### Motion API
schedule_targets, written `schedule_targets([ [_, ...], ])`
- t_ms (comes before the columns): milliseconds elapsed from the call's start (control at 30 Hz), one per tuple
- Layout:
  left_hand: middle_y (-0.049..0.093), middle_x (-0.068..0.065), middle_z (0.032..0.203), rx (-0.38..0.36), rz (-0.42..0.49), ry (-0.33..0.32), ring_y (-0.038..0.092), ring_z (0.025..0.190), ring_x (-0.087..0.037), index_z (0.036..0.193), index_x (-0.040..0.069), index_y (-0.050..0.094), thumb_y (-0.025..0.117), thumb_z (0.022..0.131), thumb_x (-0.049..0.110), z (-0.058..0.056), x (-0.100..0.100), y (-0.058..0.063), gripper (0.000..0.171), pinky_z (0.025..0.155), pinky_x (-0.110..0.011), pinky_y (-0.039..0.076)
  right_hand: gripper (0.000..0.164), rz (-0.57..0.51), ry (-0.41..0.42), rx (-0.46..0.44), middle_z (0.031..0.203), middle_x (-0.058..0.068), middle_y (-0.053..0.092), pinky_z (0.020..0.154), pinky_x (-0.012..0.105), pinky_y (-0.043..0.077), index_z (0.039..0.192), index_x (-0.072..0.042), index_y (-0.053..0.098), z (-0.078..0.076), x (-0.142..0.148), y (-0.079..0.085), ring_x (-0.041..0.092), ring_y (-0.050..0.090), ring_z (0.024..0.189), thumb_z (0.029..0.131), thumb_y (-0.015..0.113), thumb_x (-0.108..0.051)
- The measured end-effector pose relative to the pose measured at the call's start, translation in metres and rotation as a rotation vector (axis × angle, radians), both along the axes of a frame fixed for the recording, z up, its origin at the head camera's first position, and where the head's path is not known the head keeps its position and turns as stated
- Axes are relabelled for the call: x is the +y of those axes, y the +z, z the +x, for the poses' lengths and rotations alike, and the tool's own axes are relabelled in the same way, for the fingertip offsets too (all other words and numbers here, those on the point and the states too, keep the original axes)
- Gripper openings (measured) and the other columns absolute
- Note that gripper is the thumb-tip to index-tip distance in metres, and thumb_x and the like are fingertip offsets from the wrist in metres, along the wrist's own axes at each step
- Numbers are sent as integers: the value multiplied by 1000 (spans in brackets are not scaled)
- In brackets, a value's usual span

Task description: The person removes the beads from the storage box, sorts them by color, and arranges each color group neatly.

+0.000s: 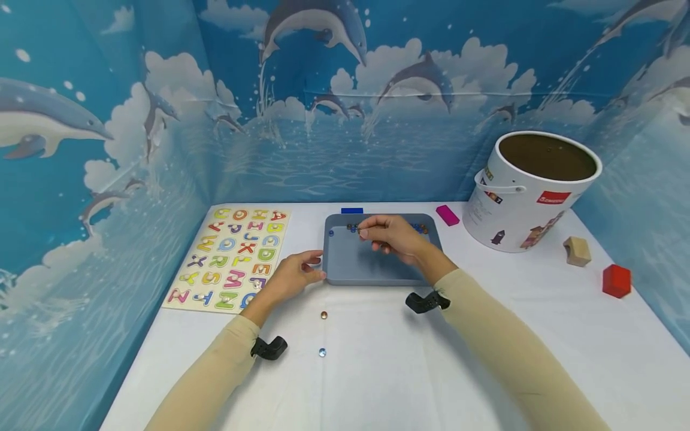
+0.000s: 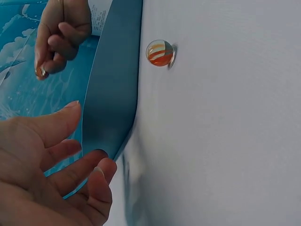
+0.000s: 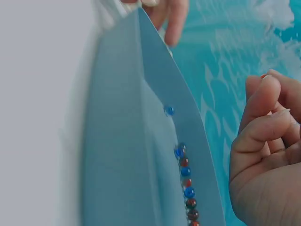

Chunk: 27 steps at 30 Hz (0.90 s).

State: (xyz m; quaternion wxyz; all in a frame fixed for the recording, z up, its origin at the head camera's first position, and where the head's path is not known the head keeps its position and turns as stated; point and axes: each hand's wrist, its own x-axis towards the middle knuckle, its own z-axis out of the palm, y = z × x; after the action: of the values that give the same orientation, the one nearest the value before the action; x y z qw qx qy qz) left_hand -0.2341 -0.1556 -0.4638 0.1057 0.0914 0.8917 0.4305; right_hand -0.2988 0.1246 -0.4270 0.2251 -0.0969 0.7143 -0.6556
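A grey tray (image 1: 366, 266) lies on the white table. My right hand (image 1: 393, 236) is above it, pinching a small orange-and-clear marble (image 2: 41, 72) between thumb and fingertips. Along the tray's far wall, blue and reddish-brown marbles (image 3: 186, 182) form a line in the right wrist view, with one blue marble (image 3: 169, 110) apart from them. My left hand (image 1: 291, 276) is at the tray's left side, loosely bent fingers and thumb against its edge. In front of the tray, an orange-striped marble (image 2: 160, 52) and a light-blue marble (image 1: 322, 352) lie on the cloth.
An alphabet puzzle board (image 1: 226, 260) is left of the tray. Behind the tray are a blue block (image 1: 352, 211) and a magenta block (image 1: 447, 215). A white bucket (image 1: 517, 209), a wooden block (image 1: 577, 251) and a red block (image 1: 617, 281) stand at the right.
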Motion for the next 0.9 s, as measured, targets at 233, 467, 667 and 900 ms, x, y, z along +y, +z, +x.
schedule_targets([
  [233,67,-9,131,14,15,-15,61,105,-22,146,11,56,75,94,22,0,2,1,57,81,-35,52,29,-50,94,-9,103,9,73,52,23,42,122,-1,64,44,-3,-7,11,61,63,98,70,-17],
  [467,67,-10,130,29,8,-16,63,106,-23,146,10,56,75,94,21,1,5,2,57,83,-37,53,23,101,219,-8,100,21,74,50,25,43,109,-6,71,81,-28,-22,15,66,62,91,77,-19],
  [667,67,-10,131,31,4,-10,63,105,-22,147,11,55,74,94,21,1,6,1,57,82,-35,52,8,275,277,99,77,14,66,47,25,43,99,-11,73,98,-49,-36,14,57,51,92,75,-15],
  [900,67,-10,131,32,-4,-1,62,105,-23,147,11,56,74,94,20,2,7,2,56,79,-34,53,4,414,264,258,61,-3,57,47,24,41,94,-12,74,105,-63,-41,10,50,45,91,76,-10],
])
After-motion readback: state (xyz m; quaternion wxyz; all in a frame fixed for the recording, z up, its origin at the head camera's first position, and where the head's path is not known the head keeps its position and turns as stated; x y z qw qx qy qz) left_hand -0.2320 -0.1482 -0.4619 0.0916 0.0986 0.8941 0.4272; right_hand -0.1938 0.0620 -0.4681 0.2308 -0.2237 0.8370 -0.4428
